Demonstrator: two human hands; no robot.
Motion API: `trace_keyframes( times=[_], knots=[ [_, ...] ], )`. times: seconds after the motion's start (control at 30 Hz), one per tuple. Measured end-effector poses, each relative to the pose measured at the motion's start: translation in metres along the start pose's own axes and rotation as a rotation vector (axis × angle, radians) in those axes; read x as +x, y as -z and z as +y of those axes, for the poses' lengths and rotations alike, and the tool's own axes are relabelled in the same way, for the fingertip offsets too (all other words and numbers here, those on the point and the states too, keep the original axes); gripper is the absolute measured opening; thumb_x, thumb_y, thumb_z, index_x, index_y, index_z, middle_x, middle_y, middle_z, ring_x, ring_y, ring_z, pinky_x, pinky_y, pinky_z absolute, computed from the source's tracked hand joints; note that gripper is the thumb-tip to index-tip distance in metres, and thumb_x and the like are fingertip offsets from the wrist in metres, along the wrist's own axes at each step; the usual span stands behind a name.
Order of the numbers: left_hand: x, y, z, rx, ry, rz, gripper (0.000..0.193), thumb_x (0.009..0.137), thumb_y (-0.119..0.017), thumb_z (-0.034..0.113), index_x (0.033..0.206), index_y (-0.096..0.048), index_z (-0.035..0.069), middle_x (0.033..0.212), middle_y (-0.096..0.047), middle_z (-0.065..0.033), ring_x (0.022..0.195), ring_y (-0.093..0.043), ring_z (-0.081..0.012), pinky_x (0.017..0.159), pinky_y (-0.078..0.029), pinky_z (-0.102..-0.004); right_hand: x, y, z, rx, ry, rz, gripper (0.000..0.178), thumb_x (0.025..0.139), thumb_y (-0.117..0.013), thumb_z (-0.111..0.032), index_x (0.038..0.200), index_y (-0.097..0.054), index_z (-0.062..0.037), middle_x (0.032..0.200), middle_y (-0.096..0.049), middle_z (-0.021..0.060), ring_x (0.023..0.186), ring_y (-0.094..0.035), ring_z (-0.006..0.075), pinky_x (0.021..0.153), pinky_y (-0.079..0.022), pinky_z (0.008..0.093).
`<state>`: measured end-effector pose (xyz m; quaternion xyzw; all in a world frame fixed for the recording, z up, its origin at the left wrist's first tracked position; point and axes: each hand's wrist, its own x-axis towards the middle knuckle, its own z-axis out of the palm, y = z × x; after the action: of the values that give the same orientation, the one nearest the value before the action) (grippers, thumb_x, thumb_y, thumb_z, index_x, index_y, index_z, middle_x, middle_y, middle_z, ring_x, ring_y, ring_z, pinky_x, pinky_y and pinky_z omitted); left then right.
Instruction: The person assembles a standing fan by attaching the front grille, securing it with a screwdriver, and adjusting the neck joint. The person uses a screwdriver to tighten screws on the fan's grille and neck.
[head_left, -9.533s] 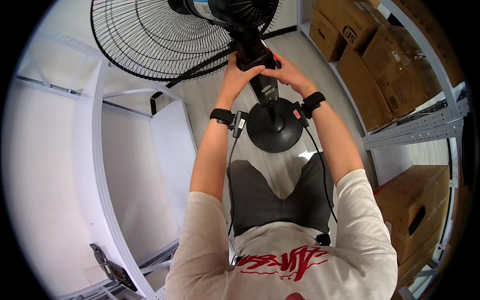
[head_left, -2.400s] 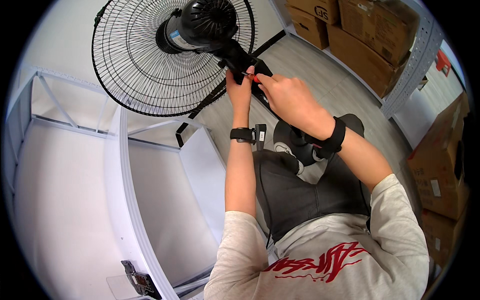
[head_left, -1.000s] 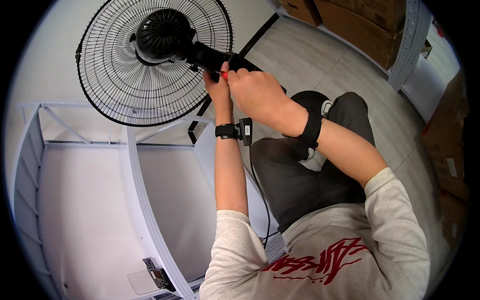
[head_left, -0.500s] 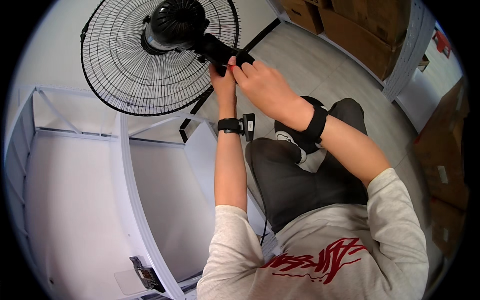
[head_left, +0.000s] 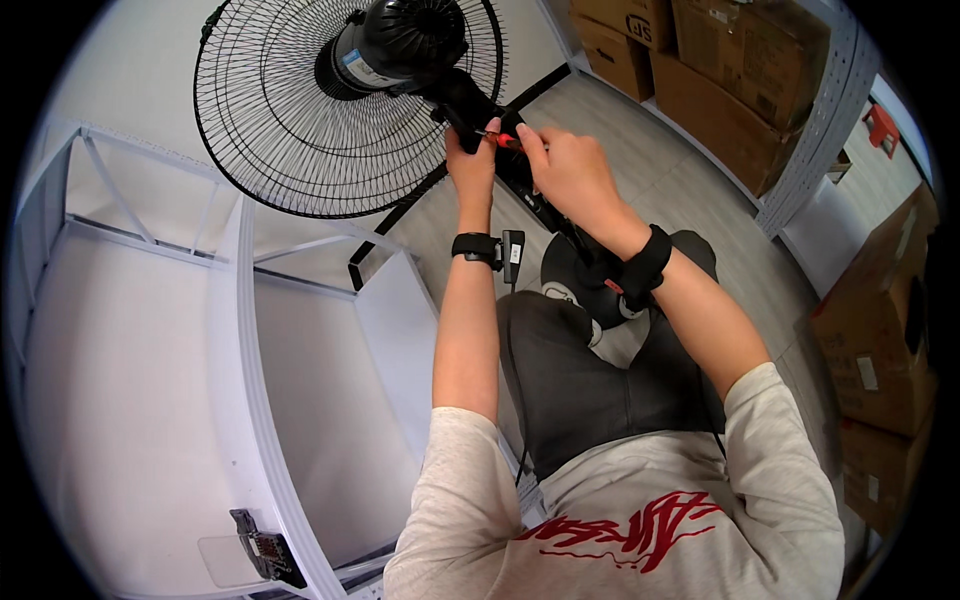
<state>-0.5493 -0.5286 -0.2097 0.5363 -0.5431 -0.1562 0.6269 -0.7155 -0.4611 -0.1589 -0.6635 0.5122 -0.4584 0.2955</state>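
The fan (head_left: 350, 100) lies tilted over the floor (head_left: 690, 200), with its round wire guard toward the upper left of the view and its black motor housing (head_left: 405, 45) facing the camera. From the housing a black neck (head_left: 465, 100) runs down and to the right, and this is the long axis of the fan: it goes from the upper left to the lower right, toward the person's knees.

The left hand (head_left: 470, 165) is closed around the neck just below the housing, its fingers wrapped on it. The right hand (head_left: 565, 170) is just beside the left one, and its fingers pinch a small tool with a red handle (head_left: 503, 140). The tool lies almost level, its tip pointing left toward the neck; whether the tip touches the neck, I cannot tell.

Each wrist carries a black band. The person sits with dark trousers (head_left: 590, 390) under the arms. A white metal frame (head_left: 240, 330) stands on the left side, and brown cardboard boxes (head_left: 740, 60) are on the shelves at the upper right and at the right edge.
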Motion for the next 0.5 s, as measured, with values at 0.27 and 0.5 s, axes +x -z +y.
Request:
trace_keyframes(
  times=[0.27,0.5],
  knots=[
    [0.009,-0.006,-0.009,0.080,0.035,0.048,0.052,0.078,-0.080,0.039,0.103,-0.056,0.001,0.093,-0.065,-0.0108,0.084,-0.060,-0.0205,0.079,-0.048,-0.0310,0.015,-0.003,0.013,-0.246,0.661,0.303,0.017,0.089,-0.063,-0.017,0.087,-0.064,-0.0005,0.074,-0.064,0.0166,0.068,-0.061,0.0383,0.063,-0.052,0.0436],
    [0.006,-0.012,-0.006,0.036,-0.002,0.059,0.049,0.079,-0.080,0.035,0.103,-0.057,-0.001,0.093,-0.064,-0.0067,0.085,-0.057,-0.0161,0.079,-0.047,-0.0291,0.022,-0.008,0.028,0.449,0.134,0.156,0.027,0.092,-0.064,-0.027,0.096,-0.067,-0.0005,0.078,-0.069,0.0114,0.071,-0.068,0.0172,0.063,-0.051,0.0291]
  ],
)
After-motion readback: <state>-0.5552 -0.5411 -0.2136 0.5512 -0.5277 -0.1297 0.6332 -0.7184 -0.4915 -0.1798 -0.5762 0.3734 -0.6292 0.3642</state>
